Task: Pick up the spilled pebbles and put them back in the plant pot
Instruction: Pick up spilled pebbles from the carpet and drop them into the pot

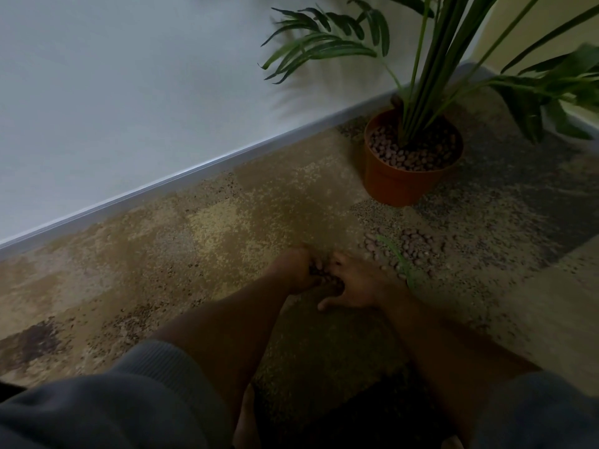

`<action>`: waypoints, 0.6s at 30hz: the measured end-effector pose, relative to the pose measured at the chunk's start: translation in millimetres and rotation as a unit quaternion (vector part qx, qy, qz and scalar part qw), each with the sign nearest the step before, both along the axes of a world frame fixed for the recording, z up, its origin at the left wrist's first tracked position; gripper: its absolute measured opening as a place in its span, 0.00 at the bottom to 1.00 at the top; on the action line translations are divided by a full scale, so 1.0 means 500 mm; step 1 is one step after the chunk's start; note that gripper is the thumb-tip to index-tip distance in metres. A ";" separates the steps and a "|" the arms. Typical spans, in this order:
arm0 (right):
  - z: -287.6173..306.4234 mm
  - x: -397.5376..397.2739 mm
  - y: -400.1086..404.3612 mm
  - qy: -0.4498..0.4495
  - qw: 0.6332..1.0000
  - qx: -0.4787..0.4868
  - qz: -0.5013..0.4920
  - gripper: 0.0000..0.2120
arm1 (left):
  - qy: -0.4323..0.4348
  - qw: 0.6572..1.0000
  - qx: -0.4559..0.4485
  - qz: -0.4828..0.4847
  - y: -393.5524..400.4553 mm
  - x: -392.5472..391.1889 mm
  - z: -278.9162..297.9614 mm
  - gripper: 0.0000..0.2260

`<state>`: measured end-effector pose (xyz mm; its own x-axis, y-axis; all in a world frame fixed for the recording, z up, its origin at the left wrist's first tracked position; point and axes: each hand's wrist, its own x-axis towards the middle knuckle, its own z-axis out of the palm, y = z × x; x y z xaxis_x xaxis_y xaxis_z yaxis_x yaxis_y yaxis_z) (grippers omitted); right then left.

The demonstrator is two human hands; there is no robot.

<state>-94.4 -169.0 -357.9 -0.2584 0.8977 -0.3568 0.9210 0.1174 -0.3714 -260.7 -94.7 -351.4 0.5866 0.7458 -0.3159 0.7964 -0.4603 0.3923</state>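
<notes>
Head view, dim and a little blurred: the spilled pebbles (406,246) lie in a loose brownish scatter on the carpet (227,222), just in front of the plant pot (398,183) on the side nearer the person. A thin green leaf (397,257) lies across the near edge of that scatter. More pebbles fill the top of the pot around the bundle of green stems (421,92) rising from it.

Nearer than the pot and slightly to its left, both hands meet low over the carpet. The left hand (299,270) is cupped with its palm turned toward the other, and a small cluster of pebbles shows in the hollow between them. The right hand (359,280) lies knuckles up, fingers curled in against the left hand over that cluster, thumb stretched back toward the person; its outer edge touches the closest pebbles of the scatter. Whether the fingers actually pinch any pebble I cannot tell.

Bare forearms run back to grey sleeves (155,377) pushed up near the elbows.

The carpet is mottled in tan, ochre and grey patches, greyer to the right of the pot. Behind the pot a pale skirting board (194,176) runs along the foot of a plain light wall (129,76), and palm fronds (324,43) spread above the pot toward that wall.
</notes>
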 end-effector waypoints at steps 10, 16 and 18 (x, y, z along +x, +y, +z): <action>0.008 -0.007 0.001 0.029 0.999 0.032 -0.027 0.14 | -0.021 1.000 -0.016 -0.009 0.018 -0.017 -0.006 0.13; 0.008 -0.014 0.013 0.010 0.999 0.024 -0.032 0.14 | -0.029 0.998 -0.054 0.006 0.015 -0.028 -0.011 0.12; 0.009 -0.020 0.018 0.011 0.999 0.027 -0.038 0.13 | -0.028 0.998 -0.053 0.011 0.012 -0.028 -0.013 0.13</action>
